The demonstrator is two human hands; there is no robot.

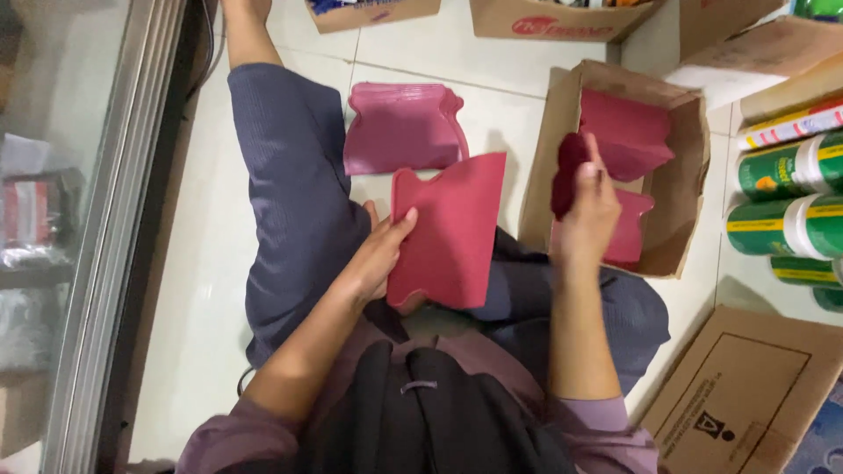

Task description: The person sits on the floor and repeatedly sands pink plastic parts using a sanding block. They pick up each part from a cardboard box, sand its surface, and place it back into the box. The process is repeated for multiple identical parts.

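I sit on a tiled floor with my legs folded. My left hand [379, 253] holds a flat pink pouch [450, 230] upright over my lap by its left edge. My right hand [587, 204] is raised beside an open cardboard box [680, 180] and grips a darker red pouch [566, 172], partly hidden by the fingers. More pink pouches [625, 132] lie inside the box. A stack of pink pouches [402, 128] lies on the floor beyond my left knee.
Green cans [790, 197] lie stacked at the right. A flat cardboard box [746, 391] sits at the lower right, more boxes [553, 17] along the top. A glass cabinet with a metal frame [123, 219] runs down the left.
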